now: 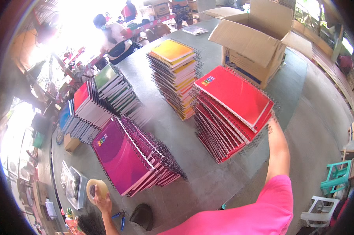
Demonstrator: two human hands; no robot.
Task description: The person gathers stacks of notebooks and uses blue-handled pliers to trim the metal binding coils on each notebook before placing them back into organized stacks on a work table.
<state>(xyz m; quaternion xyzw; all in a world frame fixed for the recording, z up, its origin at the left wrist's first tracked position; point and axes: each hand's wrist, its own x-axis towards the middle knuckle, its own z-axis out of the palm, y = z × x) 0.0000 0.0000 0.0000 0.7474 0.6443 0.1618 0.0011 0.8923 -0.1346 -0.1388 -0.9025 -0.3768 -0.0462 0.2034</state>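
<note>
My left hand [103, 203] is closed on a wide roll of packing tape [102, 187], low at the left side of the grey table. On the right, my right hand [272, 119] reaches the near right edge of a tall stack of red spiral notebooks [235, 96]; its fingers are hidden, so its grip does not show. The red stack leans and fans out toward its base. Just beyond the tape lies a stack of purple spiral notebooks [118, 154], also spread sideways. A stack of yellow notebooks [171, 58] rises behind, left of the red one.
An opened cardboard box [251, 47] stands at the far right. Green [106, 78], red-covered [83, 96] and blue notebooks [67, 117] are piled at left. A clear plastic bin [76, 188], blue-handled pliers [122, 221] and a dark rounded object [142, 216] lie near. People work beyond.
</note>
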